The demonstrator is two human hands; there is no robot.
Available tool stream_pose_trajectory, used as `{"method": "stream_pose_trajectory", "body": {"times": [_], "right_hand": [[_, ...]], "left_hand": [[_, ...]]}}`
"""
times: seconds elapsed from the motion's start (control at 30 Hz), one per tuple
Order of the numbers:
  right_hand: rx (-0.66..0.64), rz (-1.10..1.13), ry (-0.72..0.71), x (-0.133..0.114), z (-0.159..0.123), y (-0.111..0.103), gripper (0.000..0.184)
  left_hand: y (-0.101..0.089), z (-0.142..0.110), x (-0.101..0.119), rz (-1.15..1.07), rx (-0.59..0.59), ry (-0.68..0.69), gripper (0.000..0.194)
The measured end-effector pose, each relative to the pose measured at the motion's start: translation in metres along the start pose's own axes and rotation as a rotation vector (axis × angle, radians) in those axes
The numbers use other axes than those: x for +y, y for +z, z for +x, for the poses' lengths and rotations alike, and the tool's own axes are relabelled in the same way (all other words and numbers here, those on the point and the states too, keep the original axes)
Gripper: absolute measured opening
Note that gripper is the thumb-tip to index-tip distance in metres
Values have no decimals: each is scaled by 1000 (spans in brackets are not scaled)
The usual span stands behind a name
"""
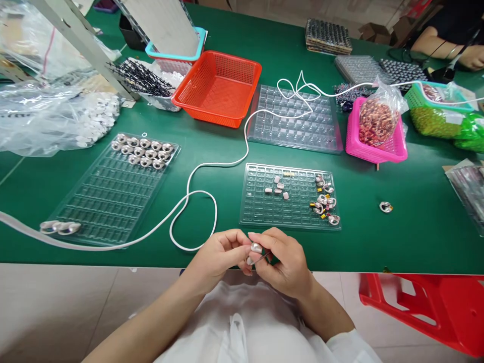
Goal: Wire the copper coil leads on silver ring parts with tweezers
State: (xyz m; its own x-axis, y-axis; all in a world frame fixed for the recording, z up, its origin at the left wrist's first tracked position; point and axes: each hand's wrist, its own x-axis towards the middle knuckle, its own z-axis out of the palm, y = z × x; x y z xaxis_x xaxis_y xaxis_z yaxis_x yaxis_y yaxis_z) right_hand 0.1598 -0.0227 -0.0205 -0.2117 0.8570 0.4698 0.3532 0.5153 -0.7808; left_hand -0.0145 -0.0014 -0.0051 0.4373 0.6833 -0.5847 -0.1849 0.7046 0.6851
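Just over the table's front edge, my left hand (229, 250) is closed, its fingertips pinching a small shiny silver shell (256, 247). My right hand (284, 259) is closed too, gripping a thin dark metal tool (263, 256) whose end meets the shell; the tool's exact kind is mostly hidden by fingers. Beyond both hands lies a clear compartment tray (289, 214). Small pale blocks (279, 186) rest near its middle, and silver shells with yellow tabs (322, 199) crowd its right side. One loose silver piece (386, 206) sits farther right on the green table.
At left, another clear tray (109, 196) bears several silver shells. A white cable (200, 166) loops across the table. Behind stand an orange basket (219, 93), an unfilled-looking clear tray (295, 126) and a pink basket (376, 151). A person's arm (434, 43) shows far right; a red stool (434, 307) stands below.
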Motion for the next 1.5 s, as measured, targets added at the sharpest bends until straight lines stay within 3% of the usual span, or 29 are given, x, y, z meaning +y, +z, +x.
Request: {"method": "stream_pose_trajectory", "body": {"times": [0.17,0.4,0.57,0.63,0.73,1.0,1.33,1.5], "right_hand": [[-13,-1,-11,-1,1,-1,23],[30,-83,-178,3,-2,1,28],[34,-151,-197,4,-3,0,26],[29,-143,-211,4,-5,1,25],[13,-144,-221,4,-7,3,27],[9,-161,-203,5,-8,6,27],[-3,-141,-152,2,-8,7,25],[-37,-71,-74,-2,-12,7,34]], "left_hand": [[2,-1,-1,-15,-9,-43,23],[-3,-8,-2,-66,-86,-7,13],[-8,-17,1,5,-192,165,45],[-6,-19,1,66,-173,161,49],[-2,-20,-1,210,-93,171,40],[0,-15,-4,394,13,350,28],[-1,-17,-5,191,13,240,34],[-5,-14,-8,-140,-149,135,57]]}}
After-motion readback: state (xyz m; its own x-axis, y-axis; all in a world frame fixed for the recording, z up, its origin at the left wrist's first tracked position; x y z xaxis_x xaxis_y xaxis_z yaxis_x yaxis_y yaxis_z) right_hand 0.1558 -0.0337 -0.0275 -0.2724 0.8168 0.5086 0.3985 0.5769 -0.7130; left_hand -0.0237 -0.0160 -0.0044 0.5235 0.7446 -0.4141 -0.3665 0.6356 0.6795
